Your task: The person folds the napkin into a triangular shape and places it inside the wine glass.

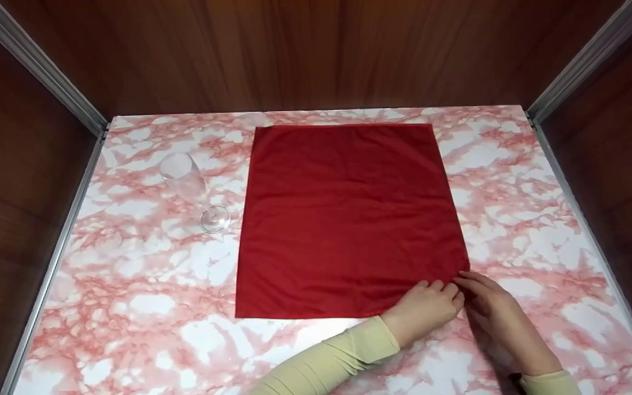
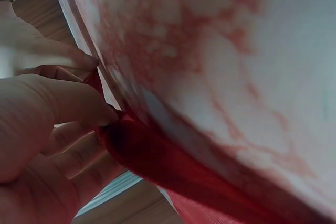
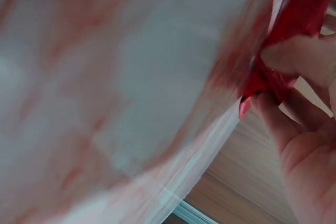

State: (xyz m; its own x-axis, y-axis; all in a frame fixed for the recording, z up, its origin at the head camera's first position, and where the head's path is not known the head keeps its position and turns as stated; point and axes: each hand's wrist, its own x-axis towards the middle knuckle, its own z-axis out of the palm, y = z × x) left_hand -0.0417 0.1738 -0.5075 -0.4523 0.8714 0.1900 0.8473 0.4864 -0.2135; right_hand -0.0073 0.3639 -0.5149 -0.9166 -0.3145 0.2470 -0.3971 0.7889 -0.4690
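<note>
A red cloth napkin [image 1: 343, 208] lies spread out nearly flat on the marbled table, with faint creases across it. At its near right corner, my left hand [image 1: 425, 310] pinches the edge; in the left wrist view the left thumb and fingers grip a raised fold of the napkin [image 2: 173, 166]. Close beside it, my right hand [image 1: 494, 307] pinches the corner itself, as the right wrist view shows with the right thumb [image 3: 294, 59] on the red fabric. Both hands sit side by side, and the corner is partly hidden beneath them.
A clear champagne flute [image 1: 187, 184] lies on its side left of the napkin, its base toward the cloth. The pink and white marbled table [image 1: 146, 274] is bordered by brown wood-look panels [image 1: 305, 55] with metal edge strips [image 1: 47, 60].
</note>
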